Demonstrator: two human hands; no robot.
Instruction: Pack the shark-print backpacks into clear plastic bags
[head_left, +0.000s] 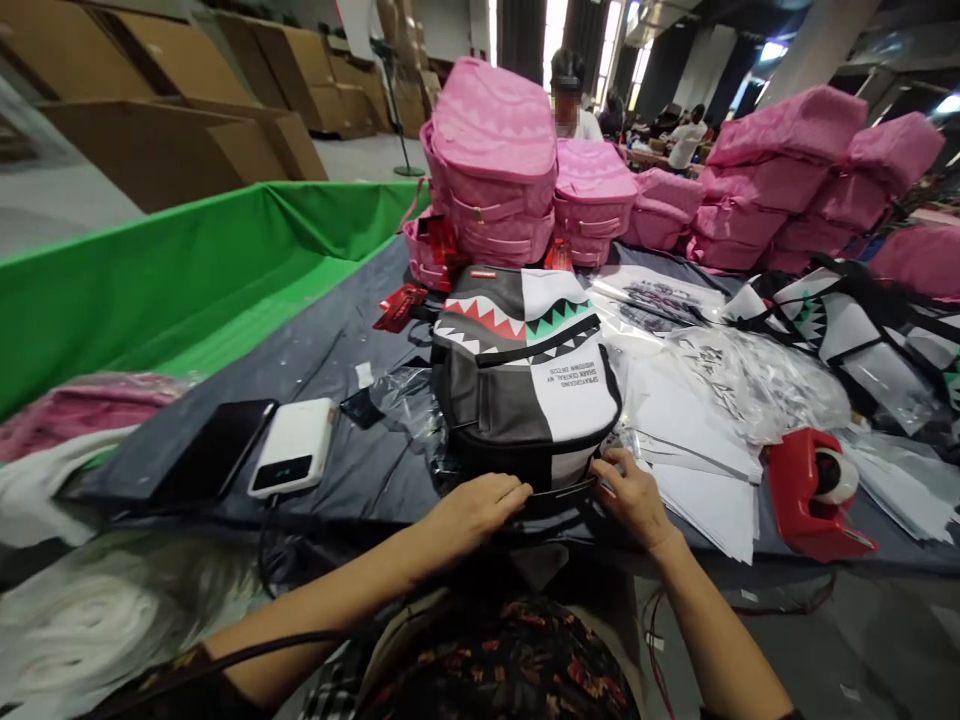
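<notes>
A small black, grey and white bag (517, 400) with a shark-mouth print lies on the dark cloth-covered table in front of me, its lettering upside down from my side. My left hand (480, 508) rests at the bag's near left edge, fingers together and bent over it. At the near right corner my right hand (628, 495) pinches the edge with thumb and fingers. Between both hands runs a thin dark strip (559, 492) along the bag's near end; whether it is a strap or a zip edge I cannot tell. Clear plastic wrap (409, 400) touches the bag's left side.
Pink backpacks (495, 150) are stacked behind. On the right lie white paper sheets (690, 430), plastic bags (757, 385) and a red tape dispenser (806, 495). A white power bank (294, 445) and a black tablet-like slab (217, 450) lie left. Green cloth (225, 235) borders the table's left.
</notes>
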